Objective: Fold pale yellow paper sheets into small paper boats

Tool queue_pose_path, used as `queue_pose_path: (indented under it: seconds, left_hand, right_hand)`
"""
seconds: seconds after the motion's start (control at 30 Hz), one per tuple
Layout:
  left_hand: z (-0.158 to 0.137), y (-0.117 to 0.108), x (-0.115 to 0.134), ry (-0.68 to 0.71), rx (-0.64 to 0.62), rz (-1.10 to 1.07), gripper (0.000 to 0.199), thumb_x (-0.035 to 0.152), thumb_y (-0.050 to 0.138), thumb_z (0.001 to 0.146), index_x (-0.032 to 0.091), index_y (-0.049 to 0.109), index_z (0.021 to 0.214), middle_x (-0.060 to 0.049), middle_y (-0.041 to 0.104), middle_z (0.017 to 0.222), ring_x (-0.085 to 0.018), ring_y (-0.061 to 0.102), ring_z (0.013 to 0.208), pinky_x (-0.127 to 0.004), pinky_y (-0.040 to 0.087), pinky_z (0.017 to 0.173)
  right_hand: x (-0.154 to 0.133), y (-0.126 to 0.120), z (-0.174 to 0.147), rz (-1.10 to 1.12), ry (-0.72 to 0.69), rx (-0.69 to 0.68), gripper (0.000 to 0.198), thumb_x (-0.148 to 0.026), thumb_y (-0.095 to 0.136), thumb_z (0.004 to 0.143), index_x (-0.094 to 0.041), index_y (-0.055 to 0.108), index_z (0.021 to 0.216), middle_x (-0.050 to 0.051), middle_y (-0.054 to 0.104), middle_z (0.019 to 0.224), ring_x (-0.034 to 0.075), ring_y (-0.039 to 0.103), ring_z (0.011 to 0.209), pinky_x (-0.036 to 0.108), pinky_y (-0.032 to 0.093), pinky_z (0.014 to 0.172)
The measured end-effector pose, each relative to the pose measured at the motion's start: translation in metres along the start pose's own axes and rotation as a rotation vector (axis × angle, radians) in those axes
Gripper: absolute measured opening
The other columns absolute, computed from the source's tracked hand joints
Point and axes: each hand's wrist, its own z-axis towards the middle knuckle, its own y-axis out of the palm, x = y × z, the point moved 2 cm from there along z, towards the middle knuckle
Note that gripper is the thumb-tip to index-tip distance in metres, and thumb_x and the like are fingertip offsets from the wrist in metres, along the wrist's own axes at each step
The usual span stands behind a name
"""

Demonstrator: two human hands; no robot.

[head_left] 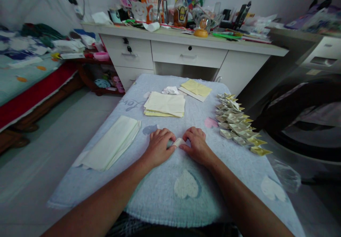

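Note:
Between my two hands is a small folded piece of paper point(179, 142), pale and cream-coloured, low over the cloth-covered table. The fingers and thumb of my left hand point(161, 144) pinch its left end. My right hand point(196, 144) grips the right end the same way. Beyond them lies a stack of cream and yellow paper sheets point(165, 103). To the left rests a pile of long folded pale paper point(114, 143). Rows of folded paper boats point(236, 123), pointed and yellowish, stand along the table's right side.
Yellow sheets point(196, 88) and a crumpled white tissue point(171, 90) lie at the table's far end. A white desk point(186, 52) crowded with jars and small items stands behind. A bed point(29, 77) is on the left, a front-loading washing machine point(319, 63) on the right.

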Motion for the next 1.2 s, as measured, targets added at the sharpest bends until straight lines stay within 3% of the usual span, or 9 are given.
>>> queue_pose_path:
  seconds: [0.23,0.43,0.53,0.7,0.97,1.2]
  left_hand:
    - [0.001,-0.001,0.003,0.018,-0.006,-0.025,0.014,0.033,0.067,0.077,0.024,0.062,0.088,-0.001,0.059,0.099,-0.023,0.049,0.099,-0.037,0.033,0.083]
    - [0.004,-0.003,0.006,0.069,-0.021,-0.128,0.009,0.031,0.061,0.083,0.022,0.063,0.08,-0.001,0.064,0.085,-0.02,0.053,0.091,-0.036,0.034,0.082]
    - [0.004,-0.004,0.006,0.091,-0.018,-0.168,0.014,0.034,0.059,0.085,0.022,0.062,0.078,0.0,0.065,0.08,-0.02,0.054,0.087,-0.035,0.034,0.083]
    - [0.004,-0.008,0.006,0.107,0.003,-0.217,0.017,0.036,0.059,0.085,0.021,0.063,0.078,0.0,0.065,0.077,-0.018,0.055,0.083,-0.034,0.035,0.082]
    - [0.005,-0.015,0.006,0.122,0.003,-0.274,0.017,0.027,0.058,0.085,0.019,0.06,0.07,0.002,0.062,0.069,-0.016,0.054,0.077,-0.031,0.037,0.079]
    - [0.005,-0.012,0.004,0.111,0.003,-0.355,0.011,0.026,0.059,0.082,0.019,0.06,0.074,0.0,0.061,0.075,-0.017,0.053,0.08,-0.029,0.04,0.075]
  right_hand:
    - [0.001,-0.001,-0.001,0.028,-0.027,0.006,0.015,-0.032,0.068,0.08,-0.02,0.059,0.084,0.004,0.055,0.096,0.022,0.045,0.095,0.035,0.031,0.083]
    - [-0.001,-0.006,-0.004,0.061,-0.097,0.029,0.022,-0.03,0.069,0.081,-0.023,0.062,0.101,0.004,0.058,0.1,0.021,0.047,0.097,0.034,0.032,0.085]
    - [-0.004,-0.009,-0.004,0.092,-0.134,-0.026,0.006,-0.026,0.063,0.086,-0.022,0.067,0.087,0.003,0.06,0.088,0.019,0.048,0.09,0.033,0.032,0.082]
    - [-0.005,-0.015,-0.002,0.196,-0.182,0.001,0.018,-0.023,0.06,0.088,-0.018,0.06,0.071,0.0,0.056,0.071,0.015,0.048,0.076,0.03,0.033,0.076]
    - [-0.005,-0.017,-0.003,0.297,-0.188,-0.032,0.013,-0.026,0.06,0.087,-0.019,0.062,0.077,-0.001,0.057,0.074,0.015,0.05,0.077,0.029,0.035,0.077]
    - [-0.004,-0.017,-0.003,0.318,-0.221,-0.033,0.034,-0.039,0.051,0.094,-0.018,0.059,0.068,-0.001,0.05,0.065,0.014,0.047,0.071,0.029,0.034,0.074]
